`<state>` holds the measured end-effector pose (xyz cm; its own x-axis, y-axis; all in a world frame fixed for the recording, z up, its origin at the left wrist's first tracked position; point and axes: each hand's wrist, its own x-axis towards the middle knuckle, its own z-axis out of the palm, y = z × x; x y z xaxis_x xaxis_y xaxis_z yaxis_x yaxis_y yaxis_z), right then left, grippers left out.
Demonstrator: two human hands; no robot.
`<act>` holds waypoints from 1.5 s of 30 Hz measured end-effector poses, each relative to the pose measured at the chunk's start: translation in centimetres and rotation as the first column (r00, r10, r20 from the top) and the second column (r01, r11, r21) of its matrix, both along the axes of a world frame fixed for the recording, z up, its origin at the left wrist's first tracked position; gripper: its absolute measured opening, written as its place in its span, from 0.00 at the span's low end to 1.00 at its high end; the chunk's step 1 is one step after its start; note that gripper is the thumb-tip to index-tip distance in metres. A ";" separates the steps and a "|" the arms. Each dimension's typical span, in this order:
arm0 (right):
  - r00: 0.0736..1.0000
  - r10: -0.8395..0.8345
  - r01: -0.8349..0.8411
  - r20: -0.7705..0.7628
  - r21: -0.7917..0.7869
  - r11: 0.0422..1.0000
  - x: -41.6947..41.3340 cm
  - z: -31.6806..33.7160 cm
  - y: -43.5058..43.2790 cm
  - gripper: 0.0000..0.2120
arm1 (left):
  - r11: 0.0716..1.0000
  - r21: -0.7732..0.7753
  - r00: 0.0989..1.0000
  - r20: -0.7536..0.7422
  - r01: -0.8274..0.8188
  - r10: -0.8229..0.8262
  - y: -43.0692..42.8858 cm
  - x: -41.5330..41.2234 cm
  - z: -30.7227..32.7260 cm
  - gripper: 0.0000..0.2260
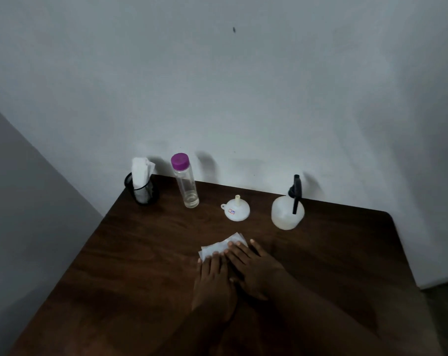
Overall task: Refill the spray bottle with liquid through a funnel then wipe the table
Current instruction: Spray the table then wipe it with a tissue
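A white tissue lies flat on the dark wooden table near its middle. My left hand and my right hand both press on it with straight fingers, the right partly over the left. Behind them a white funnel sits upside down, spout up. To its right stands the round white spray bottle with a black trigger head. A clear bottle with a purple cap stands back left, a little liquid at its bottom.
A black mesh cup with white tissues in it stands at the table's back left corner. A white wall rises directly behind the table. The table's right edge runs down past the spray bottle.
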<state>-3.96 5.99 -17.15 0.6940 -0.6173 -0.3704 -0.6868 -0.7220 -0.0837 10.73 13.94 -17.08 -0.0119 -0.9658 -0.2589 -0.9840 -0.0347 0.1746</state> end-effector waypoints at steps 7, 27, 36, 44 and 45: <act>0.998 -0.055 0.055 -0.004 -0.025 0.998 -6.6 -0.1 0.5 0.33 | 0.996 0.031 0.996 -0.042 0.085 -0.084 -0.3 -5.8 -0.2 0.27; 0.887 -0.456 0.459 0.077 -0.039 0.887 -22.0 -2.3 5.5 0.32 | 0.912 -0.030 0.909 -0.071 0.409 -0.410 -2.2 -19.2 -0.5 0.30; 0.727 -0.673 0.680 0.138 -0.004 0.734 -18.3 -3.4 9.8 0.36 | 0.800 0.028 0.800 -0.021 0.600 -0.599 -3.0 -17.4 -0.1 0.28; 0.652 -0.738 0.752 0.173 -0.023 0.659 -12.0 -3.8 11.2 0.44 | 0.756 0.053 0.758 -0.040 0.653 -0.651 -3.1 -12.1 -0.4 0.30; 0.641 -0.746 0.759 0.180 -0.004 0.651 -10.9 -3.9 11.2 0.44 | 0.750 0.095 0.755 -0.066 0.655 -0.652 -3.1 -11.3 -0.2 0.32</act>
